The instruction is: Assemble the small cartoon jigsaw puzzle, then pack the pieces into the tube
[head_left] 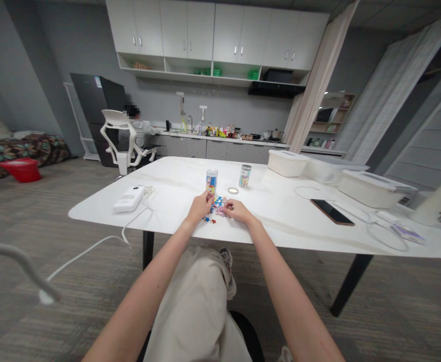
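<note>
Blue can [211, 183] behind loose pieces [218, 202], round lid [233, 191] near, phone [332, 211] apart

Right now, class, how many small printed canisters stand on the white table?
2. The nearer canister stands just beyond the left hand; the farther canister stands beyond it and to the right. Others could be hidden behind the white boxes.
</note>
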A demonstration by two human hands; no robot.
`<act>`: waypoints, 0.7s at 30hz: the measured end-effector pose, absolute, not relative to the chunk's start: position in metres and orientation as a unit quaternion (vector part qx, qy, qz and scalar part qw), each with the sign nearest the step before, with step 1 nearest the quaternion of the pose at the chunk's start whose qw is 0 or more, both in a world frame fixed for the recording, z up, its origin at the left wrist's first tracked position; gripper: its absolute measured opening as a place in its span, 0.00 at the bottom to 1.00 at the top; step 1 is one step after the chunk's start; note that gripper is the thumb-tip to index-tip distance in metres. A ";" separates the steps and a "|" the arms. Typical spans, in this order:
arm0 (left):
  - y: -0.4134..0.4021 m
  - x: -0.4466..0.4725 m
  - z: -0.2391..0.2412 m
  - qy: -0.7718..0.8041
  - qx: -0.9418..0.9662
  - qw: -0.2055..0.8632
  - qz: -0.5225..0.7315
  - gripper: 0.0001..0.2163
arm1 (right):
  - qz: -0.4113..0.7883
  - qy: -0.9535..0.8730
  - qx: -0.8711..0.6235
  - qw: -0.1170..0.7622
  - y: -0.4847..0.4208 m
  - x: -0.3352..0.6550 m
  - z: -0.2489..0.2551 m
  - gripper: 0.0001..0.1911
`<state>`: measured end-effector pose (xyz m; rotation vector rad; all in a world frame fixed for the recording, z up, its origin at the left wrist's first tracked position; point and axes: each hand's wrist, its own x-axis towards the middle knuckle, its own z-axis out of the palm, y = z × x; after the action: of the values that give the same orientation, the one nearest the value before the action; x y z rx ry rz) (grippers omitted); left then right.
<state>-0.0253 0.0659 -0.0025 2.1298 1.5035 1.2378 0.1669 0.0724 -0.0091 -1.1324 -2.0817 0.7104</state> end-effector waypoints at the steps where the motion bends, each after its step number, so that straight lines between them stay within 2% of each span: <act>1: 0.068 -0.027 -0.004 0.535 0.730 0.106 0.412 0.05 | 0.277 -0.793 -0.432 0.328 0.072 0.167 -0.009 0.08; 6: 0.073 -0.030 -0.008 0.577 0.703 0.071 0.410 0.06 | 0.285 -0.791 -0.427 0.334 0.069 0.167 -0.006 0.09; 12: 0.066 -0.025 -0.002 0.441 0.795 0.153 0.387 0.08 | 0.254 -0.789 -0.433 0.353 0.070 0.165 -0.004 0.11; 15: 0.064 -0.024 -0.002 0.429 0.803 0.173 0.376 0.10 | 0.239 -0.792 -0.423 0.369 0.071 0.164 -0.005 0.14; 21: 0.066 -0.023 -0.001 0.460 0.793 0.125 0.380 0.07 | 0.226 -0.791 -0.430 0.371 0.074 0.163 -0.004 0.11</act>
<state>-0.0235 0.0655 -0.0013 2.3100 1.3394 1.1080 0.1630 0.0738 -0.0042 -1.1029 -2.0281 0.5803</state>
